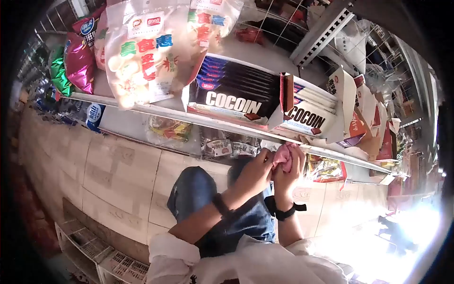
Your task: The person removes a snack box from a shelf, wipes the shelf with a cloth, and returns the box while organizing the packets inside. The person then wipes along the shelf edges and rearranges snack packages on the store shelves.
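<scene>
Left hand (pixel 255 171) and right hand (pixel 289 176) both grasp one crumpled pink cloth (pixel 283 158), the left pinching its near side, the right wrapping its fingers around the other. The cloth is between them, close to the front edge of the shelf (pixel 227 126) and above the person's knees. To work it well, I'd hold one side firm while the other hand gathers the loose folds, with the knuckles clear of the metal edge and the boxes above.

Counting from left to right, I make out one green foil bag (pixel 58 73), one magenta foil bag (pixel 79 65), two clear bags with coloured lettering (pixel 142 59), one dark COCOIN box (pixel 231 98) and one white COCOIN box (pixel 307 113). The packets inside overlap too much to count surely. Two dark wristbands (pixel 220 205) show, one per wrist.
</scene>
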Action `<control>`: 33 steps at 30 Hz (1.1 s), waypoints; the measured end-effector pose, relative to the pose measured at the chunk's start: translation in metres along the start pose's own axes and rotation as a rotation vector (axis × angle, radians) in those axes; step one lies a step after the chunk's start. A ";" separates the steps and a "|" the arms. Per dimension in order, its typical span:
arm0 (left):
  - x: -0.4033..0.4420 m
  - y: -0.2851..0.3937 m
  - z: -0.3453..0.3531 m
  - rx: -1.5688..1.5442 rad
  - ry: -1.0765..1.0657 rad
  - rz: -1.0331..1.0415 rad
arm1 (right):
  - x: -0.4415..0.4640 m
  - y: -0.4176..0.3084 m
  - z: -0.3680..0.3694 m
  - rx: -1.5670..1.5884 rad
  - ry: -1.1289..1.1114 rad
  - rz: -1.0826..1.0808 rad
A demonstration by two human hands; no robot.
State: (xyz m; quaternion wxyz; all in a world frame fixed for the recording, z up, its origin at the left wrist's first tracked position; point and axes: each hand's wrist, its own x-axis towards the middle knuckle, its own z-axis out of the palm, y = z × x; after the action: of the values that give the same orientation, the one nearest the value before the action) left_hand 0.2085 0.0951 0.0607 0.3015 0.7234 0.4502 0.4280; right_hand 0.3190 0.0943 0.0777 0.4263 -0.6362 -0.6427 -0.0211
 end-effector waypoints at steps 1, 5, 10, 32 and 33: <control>-0.001 -0.001 -0.004 -0.038 0.025 0.050 | 0.001 0.000 0.002 0.027 -0.009 0.023; 0.003 -0.004 -0.015 -0.196 0.057 0.017 | 0.005 -0.012 0.000 -0.013 -0.047 0.034; -0.004 -0.002 -0.017 -0.163 0.133 -0.038 | 0.011 -0.023 -0.003 0.028 -0.213 -0.031; -0.056 -0.078 -0.181 0.273 0.465 -0.393 | -0.001 -0.182 0.133 0.295 -0.367 -0.415; -0.054 -0.080 -0.187 0.281 0.511 -0.301 | -0.001 -0.185 0.134 0.307 -0.372 -0.424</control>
State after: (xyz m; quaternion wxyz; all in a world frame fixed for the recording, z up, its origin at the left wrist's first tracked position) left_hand -0.0017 0.0880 0.0610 0.1360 0.5523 0.6679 0.4800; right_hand 0.0941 0.1346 0.0875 0.3784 -0.4095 -0.8235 0.1045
